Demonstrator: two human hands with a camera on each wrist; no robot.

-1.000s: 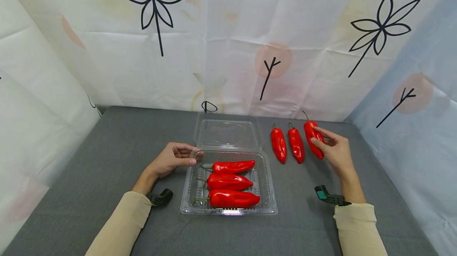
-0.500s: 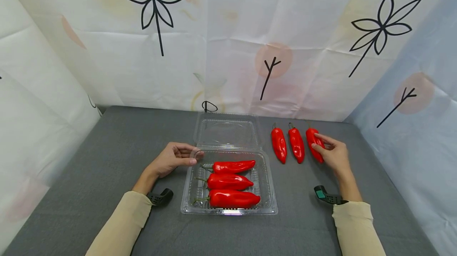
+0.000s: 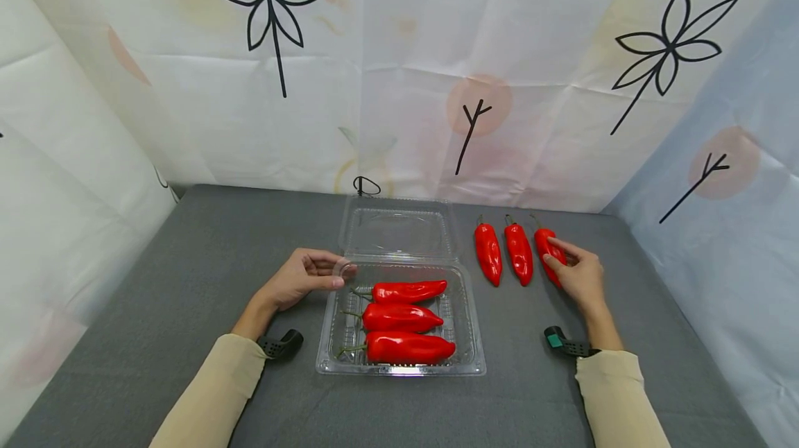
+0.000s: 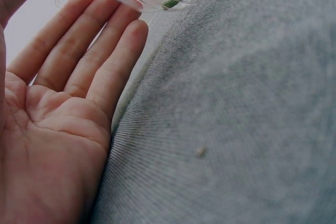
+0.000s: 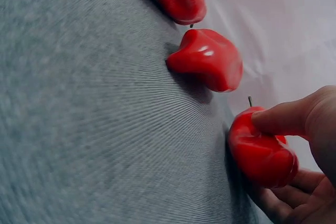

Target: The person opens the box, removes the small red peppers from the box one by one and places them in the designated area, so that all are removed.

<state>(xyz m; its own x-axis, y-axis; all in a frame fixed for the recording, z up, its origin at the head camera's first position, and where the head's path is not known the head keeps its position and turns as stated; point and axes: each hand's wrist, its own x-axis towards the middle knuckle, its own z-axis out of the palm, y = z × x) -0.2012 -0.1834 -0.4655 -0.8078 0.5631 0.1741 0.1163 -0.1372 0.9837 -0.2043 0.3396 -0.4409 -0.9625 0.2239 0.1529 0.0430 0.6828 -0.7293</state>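
A clear plastic clamshell container has its lid folded back, away from the person. Inside lie three red peppers, one of them the nearest red pepper, with stems to the left. My left hand is at the container's back left corner. In the left wrist view its fingers are straight, with the tips at the clear wall. Over on the right, my right hand pinches a red pepper between thumb and fingers, low over the table. Part of that pepper is hidden by the hand.
To the left of the held pepper, a red pepper and another red pepper lie side by side, tips toward the person. A grey cloth covers the table. Printed white curtains hang behind and at both sides.
My right hand has come slightly nearer the person and lower with the pepper, whose outer end now sits closer to the row. My left hand and the container have stayed put.
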